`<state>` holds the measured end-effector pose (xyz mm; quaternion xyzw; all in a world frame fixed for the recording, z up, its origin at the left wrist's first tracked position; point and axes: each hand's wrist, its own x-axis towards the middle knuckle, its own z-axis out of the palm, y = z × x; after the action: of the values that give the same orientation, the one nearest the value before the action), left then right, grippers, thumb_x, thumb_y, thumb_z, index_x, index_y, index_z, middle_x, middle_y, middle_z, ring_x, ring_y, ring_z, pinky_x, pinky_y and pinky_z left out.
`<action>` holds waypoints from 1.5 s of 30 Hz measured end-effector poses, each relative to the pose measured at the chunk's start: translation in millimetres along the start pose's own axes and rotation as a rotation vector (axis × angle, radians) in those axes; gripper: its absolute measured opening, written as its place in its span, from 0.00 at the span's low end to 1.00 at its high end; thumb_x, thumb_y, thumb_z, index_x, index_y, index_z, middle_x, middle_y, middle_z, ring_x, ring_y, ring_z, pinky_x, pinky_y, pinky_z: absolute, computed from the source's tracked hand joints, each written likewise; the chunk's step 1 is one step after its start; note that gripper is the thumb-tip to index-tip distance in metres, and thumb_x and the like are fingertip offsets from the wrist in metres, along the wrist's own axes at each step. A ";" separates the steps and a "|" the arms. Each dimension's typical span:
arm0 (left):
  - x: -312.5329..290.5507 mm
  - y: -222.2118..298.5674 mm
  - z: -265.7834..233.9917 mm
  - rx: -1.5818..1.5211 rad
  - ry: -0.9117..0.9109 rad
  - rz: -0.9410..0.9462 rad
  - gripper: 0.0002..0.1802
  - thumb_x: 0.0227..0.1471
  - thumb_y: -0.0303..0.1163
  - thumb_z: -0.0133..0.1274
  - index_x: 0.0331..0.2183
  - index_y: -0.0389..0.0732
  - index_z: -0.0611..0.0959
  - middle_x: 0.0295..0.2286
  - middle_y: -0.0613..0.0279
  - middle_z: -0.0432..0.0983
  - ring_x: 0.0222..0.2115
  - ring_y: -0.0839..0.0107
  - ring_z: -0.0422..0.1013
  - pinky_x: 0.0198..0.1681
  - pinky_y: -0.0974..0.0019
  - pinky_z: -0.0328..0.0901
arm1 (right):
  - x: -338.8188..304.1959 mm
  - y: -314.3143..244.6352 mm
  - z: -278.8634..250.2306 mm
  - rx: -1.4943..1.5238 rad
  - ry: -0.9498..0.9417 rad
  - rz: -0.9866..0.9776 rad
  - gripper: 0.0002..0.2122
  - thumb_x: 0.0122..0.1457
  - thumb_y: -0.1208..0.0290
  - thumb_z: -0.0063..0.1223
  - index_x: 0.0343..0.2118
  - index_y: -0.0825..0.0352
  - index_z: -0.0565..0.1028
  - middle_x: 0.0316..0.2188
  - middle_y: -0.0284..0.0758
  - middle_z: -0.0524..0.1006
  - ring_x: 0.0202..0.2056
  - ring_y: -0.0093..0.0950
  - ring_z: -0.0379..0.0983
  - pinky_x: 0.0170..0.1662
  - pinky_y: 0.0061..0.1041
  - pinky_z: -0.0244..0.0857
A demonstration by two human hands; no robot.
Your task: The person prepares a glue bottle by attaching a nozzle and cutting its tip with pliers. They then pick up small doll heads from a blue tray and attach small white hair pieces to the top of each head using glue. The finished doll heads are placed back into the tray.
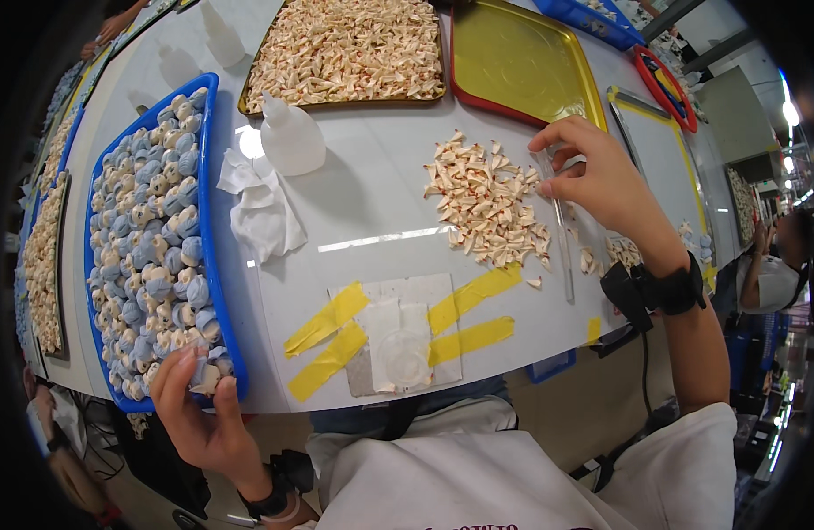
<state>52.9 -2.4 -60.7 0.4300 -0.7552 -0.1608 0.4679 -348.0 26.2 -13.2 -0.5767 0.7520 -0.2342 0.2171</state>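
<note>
My left hand (204,420) is at the near corner of a blue tray (218,291), its thumb and fingers closed about a small blue-and-cream figure piece (209,378). Similar rounded pieces (151,230) with blue tops fill that tray. On the right, my right hand (592,168) pinches a thin clear rod (563,252), which slants down toward the table's front edge. Just left of the rod lies a loose pile of small cream pointed pieces with reddish tips (486,199). A clear round dish (404,358) rests on a board held by yellow tape, between my hands.
A white squeeze bottle (292,141) and a crumpled white tissue (264,216) stand beside the blue tray. At the back are a tray heaped with cream pieces (345,49) and a yellow-gold tray (522,62). A red round tray (665,88) sits far right. Other people work nearby.
</note>
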 end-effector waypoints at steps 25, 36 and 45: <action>-2.8 155.1 68.8 -1.025 -1.271 -0.547 0.10 0.49 0.31 0.53 0.34 0.36 0.77 0.23 0.63 0.70 0.21 0.71 0.66 0.24 0.74 0.60 | -109.1 -106.1 7.0 1.054 0.204 0.050 0.27 0.38 0.80 0.55 0.47 0.73 0.64 0.41 0.40 0.66 0.38 0.25 0.65 0.32 0.22 0.68; -22.4 143.8 79.1 -0.980 -0.939 -0.001 0.07 0.48 0.27 0.49 0.21 0.35 0.74 0.11 0.58 0.63 0.10 0.59 0.61 0.14 0.63 0.55 | -127.2 -72.0 -8.7 0.909 0.131 -0.040 0.17 0.49 0.66 0.60 0.36 0.72 0.69 0.24 0.40 0.74 0.22 0.21 0.70 0.24 0.15 0.63; -19.5 125.8 78.9 -1.094 -1.044 0.044 0.12 0.48 0.29 0.47 0.17 0.37 0.71 0.10 0.60 0.62 0.09 0.62 0.60 0.13 0.64 0.54 | -119.6 -63.1 -4.9 0.962 0.107 -0.189 0.12 0.45 0.71 0.62 0.28 0.69 0.70 0.21 0.44 0.75 0.16 0.20 0.68 0.17 0.13 0.61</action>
<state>-72.8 73.3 -30.9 -0.0108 -0.6996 -0.6861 0.1992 -273.8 128.4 35.5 -0.4641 0.5131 -0.6027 0.3977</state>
